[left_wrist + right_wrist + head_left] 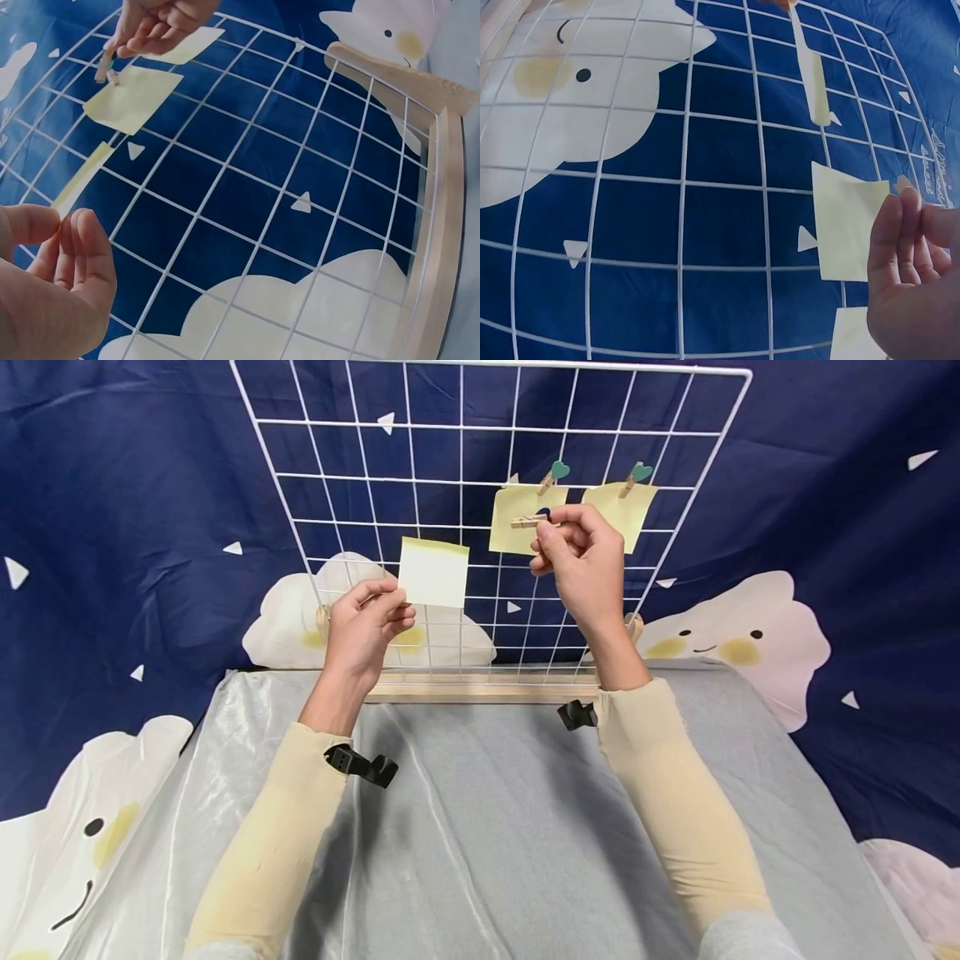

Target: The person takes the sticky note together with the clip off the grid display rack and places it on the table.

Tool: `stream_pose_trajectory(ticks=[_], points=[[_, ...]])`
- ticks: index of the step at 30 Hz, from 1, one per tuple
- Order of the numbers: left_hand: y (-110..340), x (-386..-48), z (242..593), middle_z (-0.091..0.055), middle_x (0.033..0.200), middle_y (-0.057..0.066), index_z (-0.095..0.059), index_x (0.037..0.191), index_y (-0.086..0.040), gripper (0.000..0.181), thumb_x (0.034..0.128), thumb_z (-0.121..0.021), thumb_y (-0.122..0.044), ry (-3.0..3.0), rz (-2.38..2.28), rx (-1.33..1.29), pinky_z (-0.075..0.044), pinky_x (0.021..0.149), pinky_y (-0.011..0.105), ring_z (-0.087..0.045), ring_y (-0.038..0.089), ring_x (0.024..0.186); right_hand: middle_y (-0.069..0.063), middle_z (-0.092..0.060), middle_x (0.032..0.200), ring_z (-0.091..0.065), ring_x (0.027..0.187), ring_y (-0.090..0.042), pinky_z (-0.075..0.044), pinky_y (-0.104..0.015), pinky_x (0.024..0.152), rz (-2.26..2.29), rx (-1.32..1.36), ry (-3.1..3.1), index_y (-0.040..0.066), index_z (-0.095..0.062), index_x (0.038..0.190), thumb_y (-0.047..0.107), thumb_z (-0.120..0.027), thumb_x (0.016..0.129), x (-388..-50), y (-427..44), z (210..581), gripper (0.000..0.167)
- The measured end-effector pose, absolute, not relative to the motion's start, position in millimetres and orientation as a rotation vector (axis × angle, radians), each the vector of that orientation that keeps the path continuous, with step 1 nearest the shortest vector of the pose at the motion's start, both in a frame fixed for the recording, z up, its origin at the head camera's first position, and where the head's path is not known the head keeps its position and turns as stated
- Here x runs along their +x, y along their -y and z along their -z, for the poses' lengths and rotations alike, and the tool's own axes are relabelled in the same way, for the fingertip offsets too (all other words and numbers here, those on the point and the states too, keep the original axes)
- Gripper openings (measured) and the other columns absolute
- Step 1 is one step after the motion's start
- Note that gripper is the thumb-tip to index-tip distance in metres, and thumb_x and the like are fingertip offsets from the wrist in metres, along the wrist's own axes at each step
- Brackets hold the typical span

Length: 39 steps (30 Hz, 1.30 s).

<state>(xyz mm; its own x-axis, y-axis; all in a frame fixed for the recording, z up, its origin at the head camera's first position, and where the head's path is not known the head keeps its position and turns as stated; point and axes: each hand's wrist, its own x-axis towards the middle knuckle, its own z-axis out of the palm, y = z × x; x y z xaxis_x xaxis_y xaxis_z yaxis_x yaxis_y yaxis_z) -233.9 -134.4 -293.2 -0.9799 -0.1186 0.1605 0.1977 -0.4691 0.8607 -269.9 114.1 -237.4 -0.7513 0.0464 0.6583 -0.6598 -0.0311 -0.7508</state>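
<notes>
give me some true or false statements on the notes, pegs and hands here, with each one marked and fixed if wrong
1. The left hand pinches a sticky note and the right hand a wooden clothespin. True.
2. The clothespin in the right hand has a green top. False: its top is dark blue.
3. Two yellow notes hang on the white wire grid by green-heart clothespins. True.
4. The note in the left hand is clipped to the grid. False: no clothespin is on it.
5. A wooden base runs along the grid's bottom. True.
</notes>
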Motion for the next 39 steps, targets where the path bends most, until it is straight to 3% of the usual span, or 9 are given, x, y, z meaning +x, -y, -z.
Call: stream_pose_trajectory(ticks=[17, 39], points=[[143.3, -218.5, 315.7, -0.061, 0.081, 0.006, -0.058, 0.098, -0.003, 0.009, 0.0974, -0.059, 0.006, 1.51, 2.533, -0.053, -0.058, 0.067, 0.021, -0.065, 0.015, 0.069, -0.009, -0.068, 0.074, -0.065, 0.059, -0.011, -0.061, -0.025, 0.063, -1.835, 0.592, 1.789, 0.002, -0.062, 0.098, -0.002, -0.067, 0.096, -261.4, -130.1, 247.8, 0.006], [157.7, -204.1, 341.0, -0.061, 0.084, 0.007, -0.06, 0.098, -0.002, 0.007, 0.0973, -0.061, 0.005, 1.523, 2.535, 0.067, -0.059, 0.068, 0.021, -0.067, 0.014, 0.07, -0.004, -0.069, 0.078, -0.067, 0.063, -0.012, -0.061, -0.025, 0.066, -1.872, 0.493, 1.897, -0.004, -0.063, 0.103, 0.005, -0.068, 0.097, -250.5, -142.1, 272.4, 0.011]])
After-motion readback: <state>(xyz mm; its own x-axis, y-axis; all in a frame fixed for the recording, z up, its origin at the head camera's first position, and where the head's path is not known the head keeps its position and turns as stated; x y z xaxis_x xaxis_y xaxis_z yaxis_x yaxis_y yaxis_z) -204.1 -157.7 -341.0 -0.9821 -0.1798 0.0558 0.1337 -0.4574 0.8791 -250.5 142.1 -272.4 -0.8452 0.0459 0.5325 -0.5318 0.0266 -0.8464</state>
